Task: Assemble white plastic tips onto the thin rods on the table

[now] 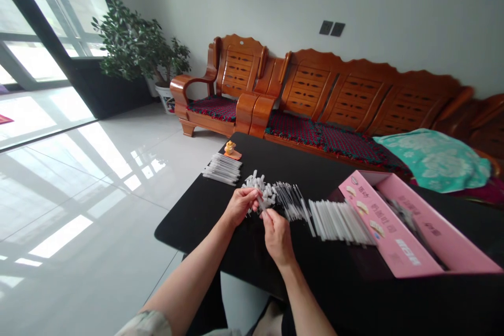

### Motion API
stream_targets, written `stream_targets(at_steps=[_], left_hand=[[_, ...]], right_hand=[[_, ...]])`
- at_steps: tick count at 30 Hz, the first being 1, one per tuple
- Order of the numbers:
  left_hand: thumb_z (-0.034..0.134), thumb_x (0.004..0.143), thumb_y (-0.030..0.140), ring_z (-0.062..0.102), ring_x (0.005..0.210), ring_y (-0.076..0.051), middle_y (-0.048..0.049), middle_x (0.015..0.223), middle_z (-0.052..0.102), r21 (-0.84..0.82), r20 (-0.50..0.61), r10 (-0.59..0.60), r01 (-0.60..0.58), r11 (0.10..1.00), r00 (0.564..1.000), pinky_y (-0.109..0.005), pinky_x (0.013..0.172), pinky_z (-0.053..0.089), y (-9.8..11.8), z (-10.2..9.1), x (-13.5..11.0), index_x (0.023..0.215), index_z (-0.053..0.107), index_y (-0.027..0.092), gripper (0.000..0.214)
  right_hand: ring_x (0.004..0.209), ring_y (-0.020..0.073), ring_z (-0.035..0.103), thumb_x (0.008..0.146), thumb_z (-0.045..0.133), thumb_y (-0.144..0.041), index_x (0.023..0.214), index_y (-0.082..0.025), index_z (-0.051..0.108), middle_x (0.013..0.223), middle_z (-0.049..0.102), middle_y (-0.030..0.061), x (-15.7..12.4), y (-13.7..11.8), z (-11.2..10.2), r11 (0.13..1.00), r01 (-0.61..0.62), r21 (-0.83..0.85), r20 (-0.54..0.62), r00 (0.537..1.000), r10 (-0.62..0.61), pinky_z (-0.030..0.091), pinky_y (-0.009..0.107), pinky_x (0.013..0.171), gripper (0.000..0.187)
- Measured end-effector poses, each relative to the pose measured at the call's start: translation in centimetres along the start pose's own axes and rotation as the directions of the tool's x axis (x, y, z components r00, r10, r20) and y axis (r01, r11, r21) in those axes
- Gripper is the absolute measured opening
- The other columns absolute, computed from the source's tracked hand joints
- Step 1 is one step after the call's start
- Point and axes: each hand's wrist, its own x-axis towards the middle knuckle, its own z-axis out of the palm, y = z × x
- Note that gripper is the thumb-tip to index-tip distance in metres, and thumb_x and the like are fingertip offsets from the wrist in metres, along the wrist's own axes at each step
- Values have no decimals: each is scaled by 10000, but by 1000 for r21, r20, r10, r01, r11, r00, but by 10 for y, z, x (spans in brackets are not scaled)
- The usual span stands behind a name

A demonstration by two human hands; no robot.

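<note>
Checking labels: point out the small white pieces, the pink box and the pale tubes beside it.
Small white pieces (pixel 268 191), head view: right part of pile.
Pink box (pixel 384 226), head view: printed side wall.
Pale tubes (pixel 338 221), head view: middle of the row.

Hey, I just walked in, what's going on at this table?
A person sits at a black table, left hand and right hand together, pinching a small pale piece too blurred to identify. They are at a heap of small white pieces. To the right lie thin dark-ended rods, a row of translucent tubes and an open pink box. To the left are slim pale sticks, with a small yellow figure beyond.
</note>
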Motion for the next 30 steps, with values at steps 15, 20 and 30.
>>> stream_targets(at_steps=[15, 20, 30], left_hand=[[769, 748, 414, 460, 425, -49, -24, 573, 620, -36, 11, -9, 9, 999, 1000, -176, 450, 345, 0, -3, 3, 789, 710, 85, 336], [777, 703, 449, 463, 478, -53, -16, 659, 647, -11, -254, 126, -133, 991, 959, -180, 478, 365, 8, -11, 10, 781, 714, 124, 340], [738, 757, 351, 465, 524, -109, 16, 608, 602, 787, -62, 380, -189, 587, 923, -226, 584, 365, 1, -1, -2, 972, 773, 210, 259]], right_hand=[[352, 67, 267, 895, 500, -552, 845, -171, 643, 446, 345, -86, -6, -3, -1, 940, -174, 294, 109, 983, 148, 248, 205, 390, 410], [621, 166, 620, 977, 393, -427, 906, -175, 695, 689, 671, 84, -22, 5, -6, 918, 142, -371, -29, 986, -164, 393, 240, 611, 399], [568, 177, 579, 950, 428, -414, 953, -175, 733, 740, 712, 104, -3, 53, -99, 557, -227, -799, -450, 840, -303, 301, 278, 552, 388]])
